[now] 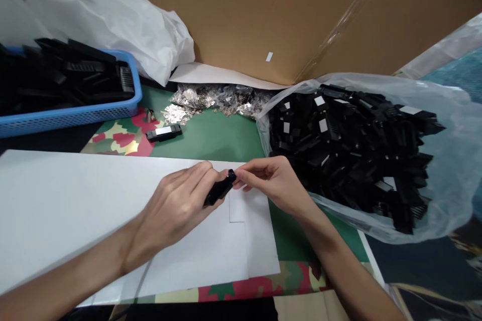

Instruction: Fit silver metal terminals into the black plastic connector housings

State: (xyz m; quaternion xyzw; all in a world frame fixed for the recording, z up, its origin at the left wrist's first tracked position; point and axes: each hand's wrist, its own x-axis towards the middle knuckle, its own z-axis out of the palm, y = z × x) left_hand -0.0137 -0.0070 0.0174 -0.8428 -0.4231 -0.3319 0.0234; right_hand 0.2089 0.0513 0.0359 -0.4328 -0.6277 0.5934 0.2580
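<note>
Over the white paper sheet, the left hand grips a small black plastic bar; the right hand pinches its upper end with fingertips; a clear bag of black plastic parts lies just right of the sheet.

A brown cardboard wall backs the green-topped table.

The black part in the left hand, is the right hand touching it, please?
Touching: the head view shows the right hand's fingertips pinching the upper end of the black part, held by the left hand.
</note>
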